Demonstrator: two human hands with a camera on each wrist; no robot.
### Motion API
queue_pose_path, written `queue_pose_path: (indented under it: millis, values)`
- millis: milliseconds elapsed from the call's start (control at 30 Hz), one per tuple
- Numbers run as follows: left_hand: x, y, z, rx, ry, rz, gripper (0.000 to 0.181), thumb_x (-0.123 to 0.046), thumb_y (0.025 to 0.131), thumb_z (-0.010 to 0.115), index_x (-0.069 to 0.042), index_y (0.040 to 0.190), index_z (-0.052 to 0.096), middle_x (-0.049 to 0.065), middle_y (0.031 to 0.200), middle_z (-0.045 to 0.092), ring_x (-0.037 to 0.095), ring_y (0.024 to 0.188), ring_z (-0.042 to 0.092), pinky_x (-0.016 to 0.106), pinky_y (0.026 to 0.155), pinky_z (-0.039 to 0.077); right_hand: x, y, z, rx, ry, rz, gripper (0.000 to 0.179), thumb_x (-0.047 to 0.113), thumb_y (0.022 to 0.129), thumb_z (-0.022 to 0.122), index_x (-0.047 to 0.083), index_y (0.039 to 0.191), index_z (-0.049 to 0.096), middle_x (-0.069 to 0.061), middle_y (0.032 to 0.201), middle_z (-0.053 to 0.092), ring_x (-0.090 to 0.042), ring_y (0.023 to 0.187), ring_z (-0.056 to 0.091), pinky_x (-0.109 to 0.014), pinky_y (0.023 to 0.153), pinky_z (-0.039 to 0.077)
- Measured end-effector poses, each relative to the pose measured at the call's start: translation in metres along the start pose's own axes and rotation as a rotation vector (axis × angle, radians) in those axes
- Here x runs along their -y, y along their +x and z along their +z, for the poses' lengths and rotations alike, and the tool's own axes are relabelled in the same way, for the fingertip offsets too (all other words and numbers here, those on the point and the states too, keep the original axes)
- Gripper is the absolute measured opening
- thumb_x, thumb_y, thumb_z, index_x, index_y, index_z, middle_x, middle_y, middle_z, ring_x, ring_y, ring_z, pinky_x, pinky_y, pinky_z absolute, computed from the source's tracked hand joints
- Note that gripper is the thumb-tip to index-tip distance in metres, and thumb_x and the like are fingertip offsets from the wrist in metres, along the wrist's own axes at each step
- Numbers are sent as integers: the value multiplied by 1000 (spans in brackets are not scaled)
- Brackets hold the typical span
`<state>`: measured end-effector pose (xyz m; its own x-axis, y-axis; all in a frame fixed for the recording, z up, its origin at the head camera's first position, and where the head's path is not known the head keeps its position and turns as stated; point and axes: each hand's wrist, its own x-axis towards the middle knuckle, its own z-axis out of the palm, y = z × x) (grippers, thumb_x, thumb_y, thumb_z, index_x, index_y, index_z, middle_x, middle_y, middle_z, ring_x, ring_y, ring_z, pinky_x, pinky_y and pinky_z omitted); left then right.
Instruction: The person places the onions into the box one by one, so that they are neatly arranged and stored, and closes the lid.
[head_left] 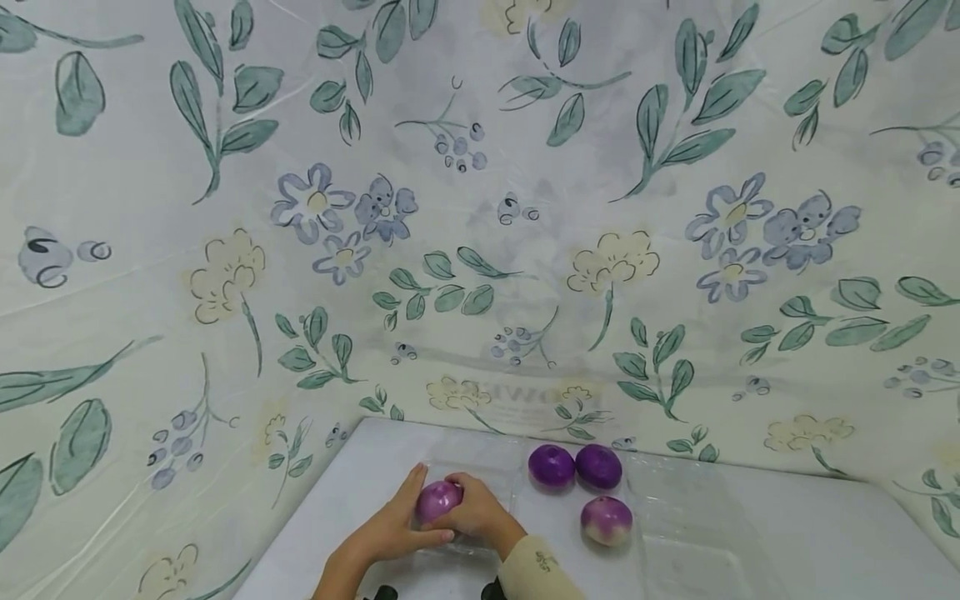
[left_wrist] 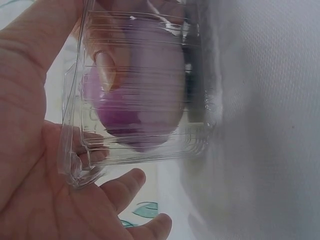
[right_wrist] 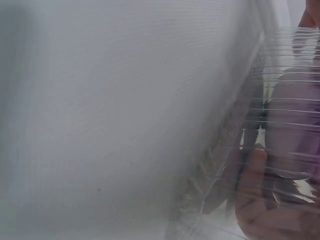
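In the head view, a shiny light-purple onion sits inside a clear plastic box on the white table. My right hand grips it, fingers curled over its top and right side. Through the ribbed wall in the left wrist view, a fingertip rests against the onion's purple skin. My left hand is spread round the left side of the box, thumb and fingers extended, its palm beside the rim. The right wrist view shows the onion and fingers only partly, behind the clear wall.
Two dark purple onions stand side by side at the back, and a purple-and-white onion lies in front of them. Another clear plastic container is on the right. Behind the white table hangs a flowered sheet.
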<state>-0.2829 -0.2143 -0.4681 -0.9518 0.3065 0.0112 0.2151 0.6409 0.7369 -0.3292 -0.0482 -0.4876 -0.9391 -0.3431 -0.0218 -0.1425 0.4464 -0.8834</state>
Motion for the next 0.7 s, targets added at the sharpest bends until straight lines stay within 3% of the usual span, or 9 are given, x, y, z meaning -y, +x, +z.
queue_pose_path:
  millis: [200,467,700]
  values:
    - [0,1,-1,1,6,-1,117,-43,79,81,11,153,8,32,161,3,50,148,7,65,117,18,2,0,0,1,-50,16,75,16,65,92,2,129,55,-19,123,63,-36,111,62,-55,97,50]
    - [0,6,2,0,31,28,117,-43,79,81,12,153,9,32,161,4,49,149,7,63,118,17,10,-8,-18,18,-181,-16,80,19,64,91,2,132,53,-17,114,65,-30,104,63,-50,95,52]
    - [1,2,2,4,52,9,117,-44,79,80,12,153,9,32,161,4,50,148,8,65,117,19,21,-15,-43,81,-153,-14,81,19,66,92,4,135,52,-24,126,60,-36,111,61,-54,93,52]
